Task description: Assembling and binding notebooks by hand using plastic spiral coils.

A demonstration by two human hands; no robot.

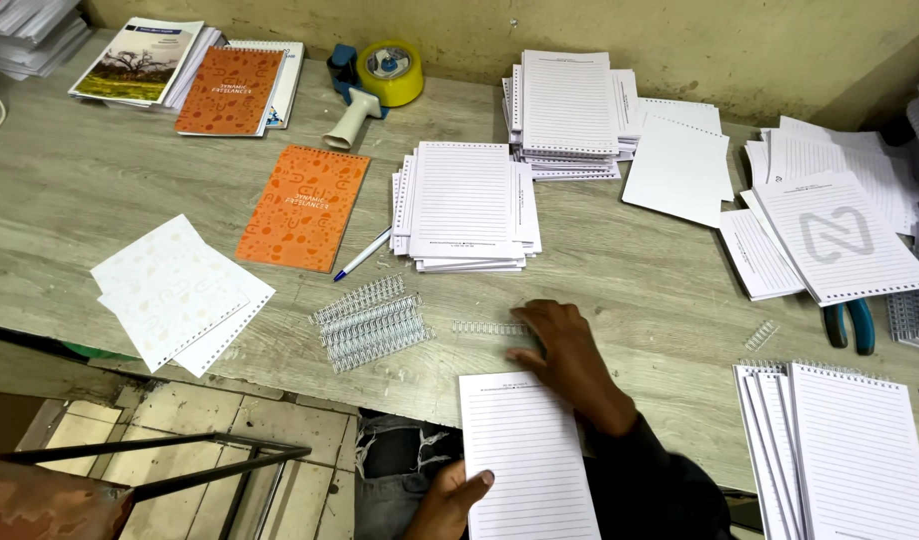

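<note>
**Lined pad steadied at the near edge while a wire comb is reached for**

A stack of white lined sheets (524,455) is held at the near edge of the grey wood-grain table (79,180), overhanging towards the person's lap. It is grasped at its near left corner by the left hand (449,500), thumb on top. The right hand (564,350) is laid flat and unclenched just beyond the stack's far edge, fingertips touching a short silver wire binding comb (484,328); nothing is gripped by it.

For the step to go well, it is judged that the sheets should be kept squared, with the far edge lined up to the comb before any pressing.

Just to the left, a loose bundle of silver wire combs (369,322) is lying, near enough to snag. Further left, white punched cover sheets (174,290) are spread. Beyond, an orange patterned cover (304,207), a blue-and-white pen (362,255) and a pile of lined pads (464,205) are set. At the far side a yellow tape dispenser (379,75) is seen. To the right, bound lined pads (844,450) and blue-handled pliers (847,325) are placed, well apart from the hands.
</note>
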